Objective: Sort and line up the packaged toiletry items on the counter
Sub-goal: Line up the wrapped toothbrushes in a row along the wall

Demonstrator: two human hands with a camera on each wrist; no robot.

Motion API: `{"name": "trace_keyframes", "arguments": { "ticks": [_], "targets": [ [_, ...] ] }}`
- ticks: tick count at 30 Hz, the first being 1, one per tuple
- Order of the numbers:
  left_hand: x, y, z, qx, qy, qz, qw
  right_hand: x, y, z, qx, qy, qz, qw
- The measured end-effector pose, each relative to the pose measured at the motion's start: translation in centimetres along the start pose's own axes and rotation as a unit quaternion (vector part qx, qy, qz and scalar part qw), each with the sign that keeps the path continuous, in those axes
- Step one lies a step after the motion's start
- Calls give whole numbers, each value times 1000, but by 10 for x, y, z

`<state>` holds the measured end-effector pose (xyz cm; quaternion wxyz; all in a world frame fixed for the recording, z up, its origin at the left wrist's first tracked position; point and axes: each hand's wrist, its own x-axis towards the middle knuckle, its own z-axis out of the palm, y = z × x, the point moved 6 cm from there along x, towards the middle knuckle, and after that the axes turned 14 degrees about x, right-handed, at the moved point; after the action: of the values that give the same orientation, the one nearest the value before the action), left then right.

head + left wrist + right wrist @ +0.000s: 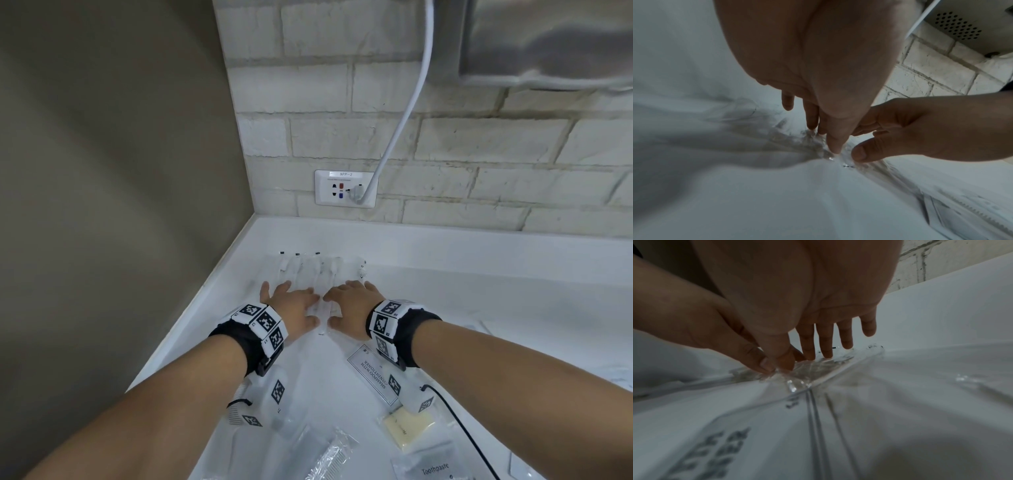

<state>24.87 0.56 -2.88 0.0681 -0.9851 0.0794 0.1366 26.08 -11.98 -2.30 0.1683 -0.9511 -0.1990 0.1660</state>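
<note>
Left hand (294, 305): palm down, fingers straight and spread, tips pressing clear wrapped packets (320, 274). Right hand (352, 301): mirrored alongside, thumbs nearly meeting, fingers likewise flat and apart on the plastic, gripping nothing. Packets: side by side in a row, near the far left corner of the white counter (479, 291), long axes running from hands toward the brick wall (445, 144). Nearer: shampoo sachet (375, 373), yellow soap (409, 428), toothpaste packet (433, 467), wrapped comb (329, 455).
</note>
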Motion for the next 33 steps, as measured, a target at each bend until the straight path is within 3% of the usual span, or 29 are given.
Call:
{"name": "trace_keyframes", "arguments": {
  "ticks": [4, 6, 9, 11, 15, 24, 33],
  "targets": [
    [3, 0, -4, -39, 13, -11, 999, -3, 0, -5, 12, 26, -19, 999],
    [3, 0, -10, -51, 39, -14, 998, -8, 2, -16, 27, 81, -30, 996],
    [3, 5, -23, -52, 109, 1, 993, -18, 14, -35, 72, 151, 11, 986],
    [3, 14, -28, -53, 126, 23, 990, -20, 26, -40, 96, 138, 64, 984],
    [2, 30, -25, -3, 98, 53, 994, -19, 49, -34, 147, 102, 153, 972],
    [5, 29, -23, 27, 82, 55, 995, -9, 52, -23, 216, 65, 235, 945],
    [5, 29, -21, 9, 83, 49, 995, -20, 47, -52, 191, 144, 210, 948]
  ]
}}
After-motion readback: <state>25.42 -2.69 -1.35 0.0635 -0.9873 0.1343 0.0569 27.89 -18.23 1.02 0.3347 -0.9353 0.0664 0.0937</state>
